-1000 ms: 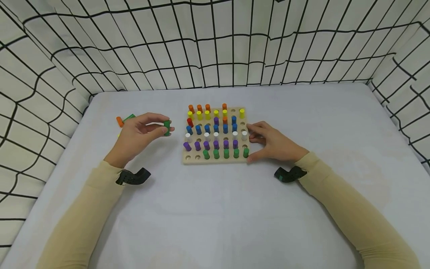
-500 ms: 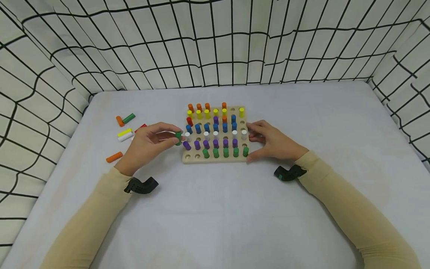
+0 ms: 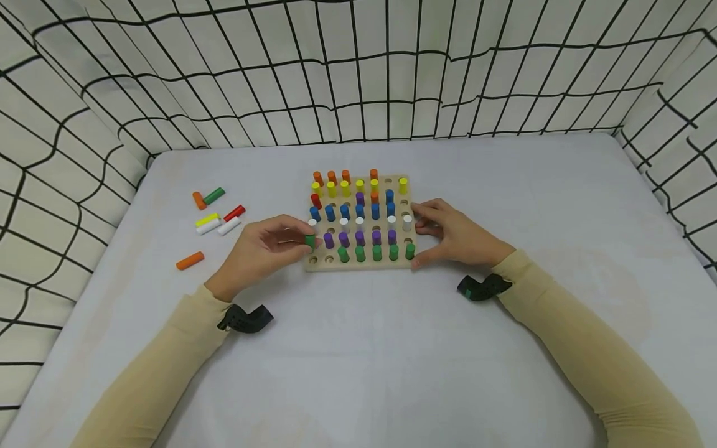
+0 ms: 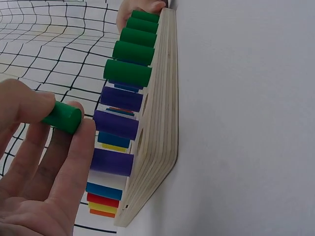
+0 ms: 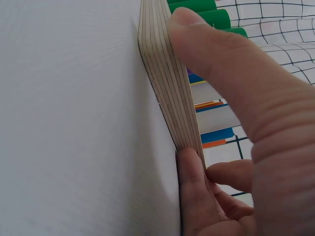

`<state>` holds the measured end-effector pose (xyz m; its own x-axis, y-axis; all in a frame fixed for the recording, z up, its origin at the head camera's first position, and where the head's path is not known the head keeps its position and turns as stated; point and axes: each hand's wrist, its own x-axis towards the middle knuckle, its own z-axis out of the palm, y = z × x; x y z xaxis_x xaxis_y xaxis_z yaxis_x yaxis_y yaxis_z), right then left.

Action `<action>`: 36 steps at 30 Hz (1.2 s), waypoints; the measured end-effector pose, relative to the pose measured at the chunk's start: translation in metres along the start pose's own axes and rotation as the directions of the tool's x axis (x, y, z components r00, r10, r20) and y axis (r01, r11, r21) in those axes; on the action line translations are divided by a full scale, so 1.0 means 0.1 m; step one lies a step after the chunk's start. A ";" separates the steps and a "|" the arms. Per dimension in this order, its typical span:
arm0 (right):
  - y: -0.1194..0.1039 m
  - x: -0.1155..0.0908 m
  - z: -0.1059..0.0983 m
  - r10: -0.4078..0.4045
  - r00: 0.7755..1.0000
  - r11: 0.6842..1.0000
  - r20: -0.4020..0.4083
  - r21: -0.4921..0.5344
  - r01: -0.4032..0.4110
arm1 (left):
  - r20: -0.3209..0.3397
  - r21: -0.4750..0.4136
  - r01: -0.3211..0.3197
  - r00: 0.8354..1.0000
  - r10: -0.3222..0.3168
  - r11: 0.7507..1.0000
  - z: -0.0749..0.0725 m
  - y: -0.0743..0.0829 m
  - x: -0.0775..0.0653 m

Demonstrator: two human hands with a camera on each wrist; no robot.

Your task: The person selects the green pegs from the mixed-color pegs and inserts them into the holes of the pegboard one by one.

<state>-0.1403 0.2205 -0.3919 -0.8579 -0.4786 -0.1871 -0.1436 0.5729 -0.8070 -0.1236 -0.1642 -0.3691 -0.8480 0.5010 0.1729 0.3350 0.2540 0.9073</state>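
A wooden pegboard (image 3: 364, 269) holds rows of coloured pegs: orange, yellow, blue, white, purple and green. Between thumb and fingertips, my left hand (image 3: 260, 252) pinches a green peg (image 4: 64, 117) over the board's left edge near the front corner. Two bare holes (image 3: 321, 259) show at the left end of the green row. My right hand (image 3: 456, 236) holds the board's right side. In the right wrist view its thumb (image 5: 189, 29) rests at the edge by the green pegs, with a fingertip (image 5: 189, 164) against the layered side farther along.
Loose pegs lie left of the board on the white tabletop (image 3: 358, 361): an orange peg (image 3: 190, 261), a red peg (image 3: 234, 213), a yellow peg (image 3: 207, 220), a green peg (image 3: 214, 196) and several others. Black wire mesh (image 3: 358, 81) surrounds the table's back and sides.
My left hand has moved right and toward me, bringing the green peg from left of the board to over its left edge. The right hand stays at the board's right side.
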 end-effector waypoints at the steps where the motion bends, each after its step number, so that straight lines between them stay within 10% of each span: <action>1: 0.00 0.00 0.00 -0.001 1.000 1.000 0.001 0.005 0.001 | 0.004 0.009 0.001 1.000 -0.001 1.000 0.01 -0.01 0.00; 36: 0.03 0.00 0.00 0.000 1.000 1.000 -0.022 -0.013 0.000 | 0.081 0.069 -0.083 0.994 0.077 0.994 0.27 -0.11 0.01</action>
<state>-0.1409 0.2217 -0.3947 -0.8683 -0.4642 -0.1748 -0.1500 0.5817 -0.7995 -0.1170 -0.1442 -0.3892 -0.7836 0.5845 0.2106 0.4314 0.2681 0.8614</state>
